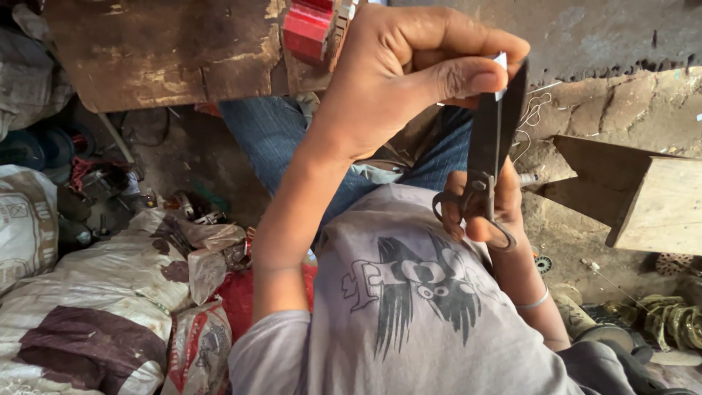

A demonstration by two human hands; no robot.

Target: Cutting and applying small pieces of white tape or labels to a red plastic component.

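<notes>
left hand (409,73) pinched on a small white piece (501,62), right hand (486,208) gripping black scissors (493,132) upright

A single camera, worn on the person's head, looks steeply down along the chest and lap to the floor (585,241), very close to the raised hands. With only this view, nothing is shared between views.

small white piece (502,61): mostly hidden between the thumb and fingers of the left hand (409,73); too little shows to tell what it is.
scissors (491,139): the loops are partly covered by the right hand (488,208).
red block (311,25): cut off by the top edge.
wooden box (647,201): cut off by the right edge.
sacks (95,307): cut off at the left and bottom edges.
</notes>
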